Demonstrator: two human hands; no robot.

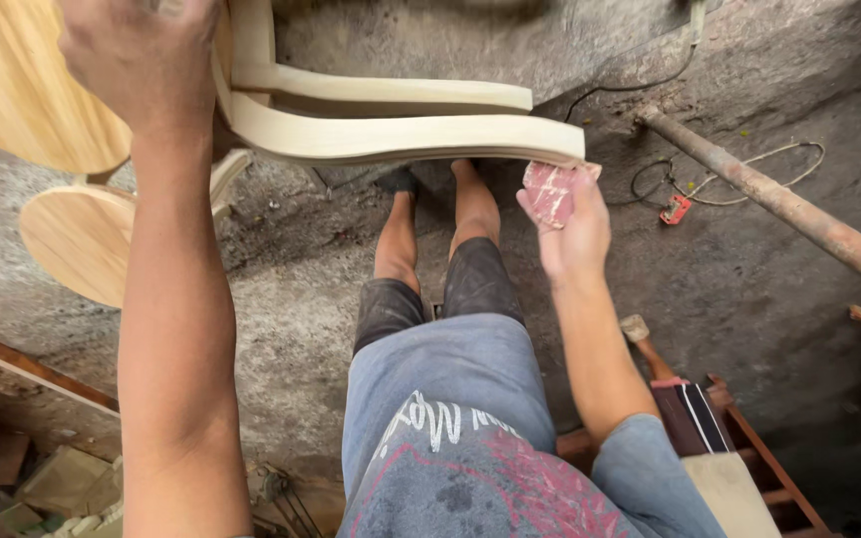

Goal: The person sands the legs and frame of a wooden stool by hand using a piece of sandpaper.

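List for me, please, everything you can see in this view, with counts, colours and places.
curved wooden legs: two, pale, top centre
round wooden tops: two, light, upper left
sandpaper: one piece, reddish, at the end of the front leg
metal pipe: one, rusty, right
cable: one, on the floor, right
wooden frame: one, reddish, lower right
left hand: gripping the furniture, top left
right hand: holding the sandpaper

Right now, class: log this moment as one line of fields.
left hand: grips table frame | right hand: sandpaper at leg tip | round top: upper left | rusty pipe: on floor
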